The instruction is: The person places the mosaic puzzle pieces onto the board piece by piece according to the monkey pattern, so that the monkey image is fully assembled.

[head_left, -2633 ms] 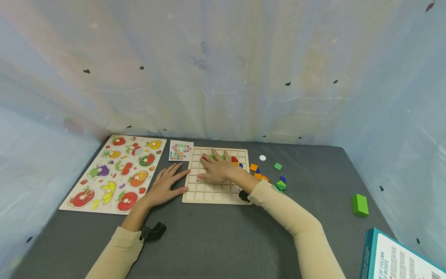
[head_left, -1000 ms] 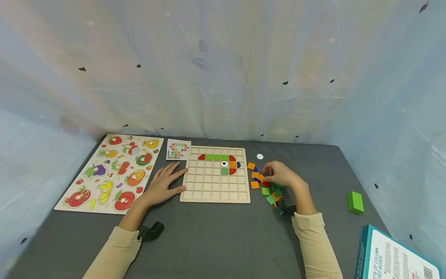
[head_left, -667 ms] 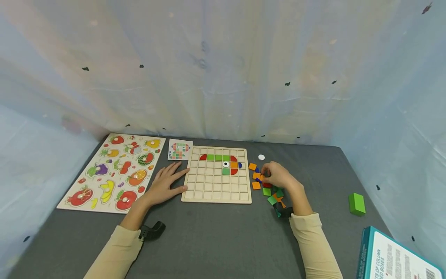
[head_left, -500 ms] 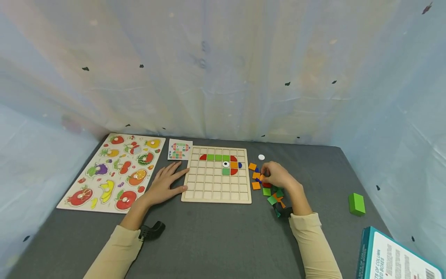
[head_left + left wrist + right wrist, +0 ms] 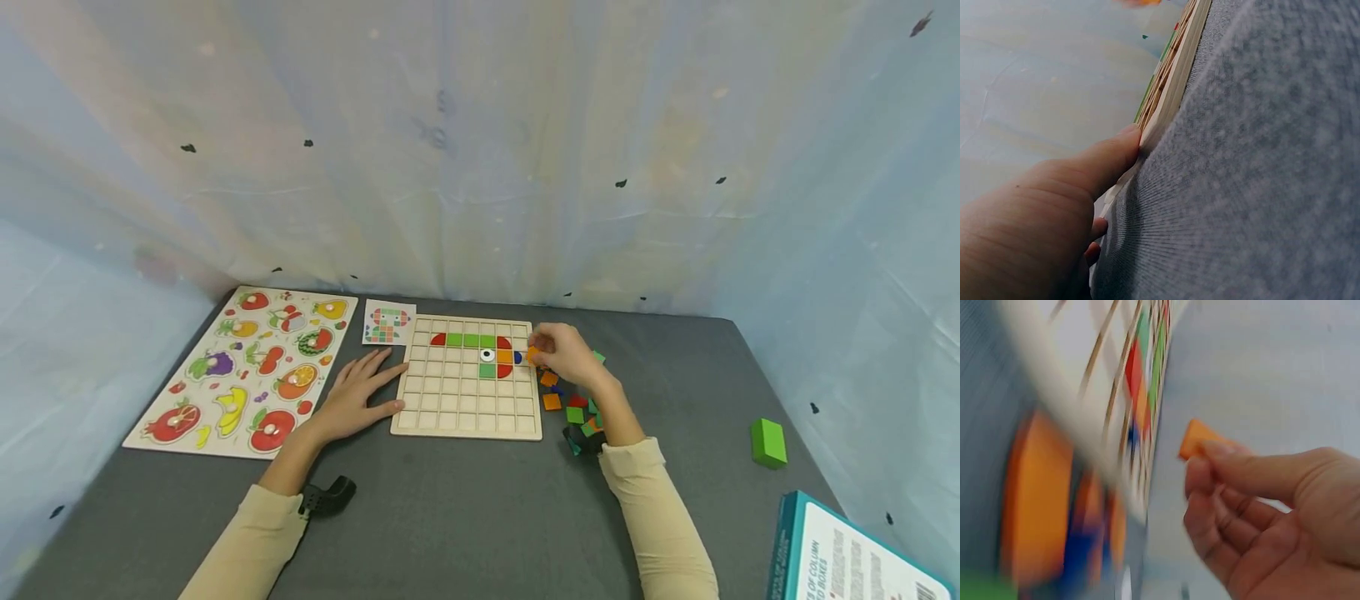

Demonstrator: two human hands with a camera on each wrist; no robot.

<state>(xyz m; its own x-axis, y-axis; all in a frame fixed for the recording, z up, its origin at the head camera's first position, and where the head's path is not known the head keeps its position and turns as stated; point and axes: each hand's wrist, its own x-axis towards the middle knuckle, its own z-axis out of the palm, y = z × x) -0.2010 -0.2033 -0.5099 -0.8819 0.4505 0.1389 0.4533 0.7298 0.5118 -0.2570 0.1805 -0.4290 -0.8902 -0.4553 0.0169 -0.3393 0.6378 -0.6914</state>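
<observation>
While orange pc (image 5: 532,356) aloft, pcs (image 5: 552,402) by bd (image 5: 450,408).

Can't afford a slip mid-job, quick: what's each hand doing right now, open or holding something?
Left hand: open, touching the left edge of the grid board.
Right hand: closed, pinching an orange piece.

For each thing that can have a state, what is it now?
Grid board: partly filled
Orange piece: held, not placed
Right hand: pinching orange piece
Left hand: spread, touching grid board
Loose pieces: scattered beside grid board
Fruit puzzle: lying flat
Picture card: face up
Green block: untouched
Teal-edged object: untouched
</observation>
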